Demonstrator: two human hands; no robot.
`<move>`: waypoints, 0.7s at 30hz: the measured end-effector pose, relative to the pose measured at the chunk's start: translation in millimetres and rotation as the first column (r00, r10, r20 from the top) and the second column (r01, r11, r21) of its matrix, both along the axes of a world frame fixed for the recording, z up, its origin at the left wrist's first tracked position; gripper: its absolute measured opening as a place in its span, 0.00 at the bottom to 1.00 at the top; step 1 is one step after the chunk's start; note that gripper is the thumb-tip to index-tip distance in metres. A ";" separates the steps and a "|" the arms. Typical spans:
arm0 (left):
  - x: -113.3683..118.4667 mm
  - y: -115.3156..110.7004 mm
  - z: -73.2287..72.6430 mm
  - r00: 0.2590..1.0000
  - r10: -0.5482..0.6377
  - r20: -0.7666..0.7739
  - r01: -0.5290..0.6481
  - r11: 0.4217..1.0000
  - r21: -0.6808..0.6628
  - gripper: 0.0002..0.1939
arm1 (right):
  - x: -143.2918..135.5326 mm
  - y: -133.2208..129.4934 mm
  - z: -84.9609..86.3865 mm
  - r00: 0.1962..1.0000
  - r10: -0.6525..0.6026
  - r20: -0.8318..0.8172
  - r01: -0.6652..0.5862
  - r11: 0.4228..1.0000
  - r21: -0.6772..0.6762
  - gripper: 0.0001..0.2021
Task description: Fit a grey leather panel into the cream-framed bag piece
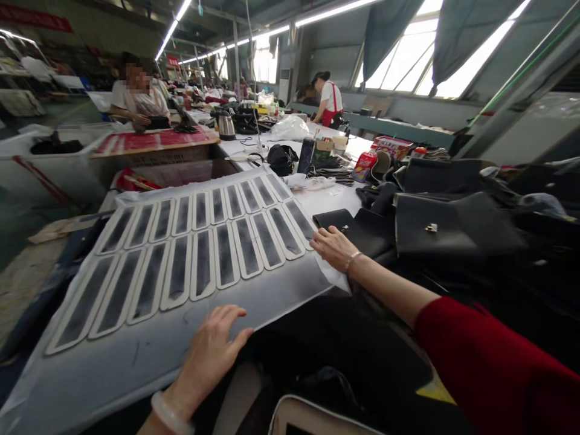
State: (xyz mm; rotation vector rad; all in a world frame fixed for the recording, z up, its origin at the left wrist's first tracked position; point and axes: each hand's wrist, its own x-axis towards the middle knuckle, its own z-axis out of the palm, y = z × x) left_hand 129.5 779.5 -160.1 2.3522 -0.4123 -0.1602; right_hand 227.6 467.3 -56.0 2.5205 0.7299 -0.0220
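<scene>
Two rows of long panels (203, 266) with rounded corners, pale borders and dark middles lie on a grey-white sheet (281, 296). My right hand (334, 246) reaches to the sheet's right side. Its fingers are bent together at the near end of the rightmost panel (298, 223) of the front row; the fingertips are partly hidden. Over the near edge of the sheet is my left hand (215, 347), thumb and fingers apart, with nothing in it. Whether it touches the sheet, I cannot tell.
Black leather bag pieces (439, 226) are heaped on the right. Behind the sheet stand a dark cup (306, 156), a red packet (365, 165) and a metal kettle (225, 125). One person (138, 93) is at a red-topped table; another (330, 99) works farther back.
</scene>
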 end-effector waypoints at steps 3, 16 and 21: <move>8.3 -6.1 -12.6 0.995 -0.083 0.048 0.080 0.995 0.059 0.16 | 41.2 -8.7 -7.6 0.997 0.030 -0.070 -0.037 0.995 -0.096 0.19; 56.8 -87.9 -33.3 0.901 -0.406 0.154 0.365 0.900 0.236 0.41 | 81.9 -12.2 -10.9 0.954 0.124 -0.275 -0.187 0.958 -0.217 0.13; 58.1 -90.4 -37.6 0.887 -0.437 0.149 0.391 0.883 0.260 0.38 | 92.8 -10.5 -11.2 0.938 0.039 -0.346 -0.127 0.964 -0.235 0.18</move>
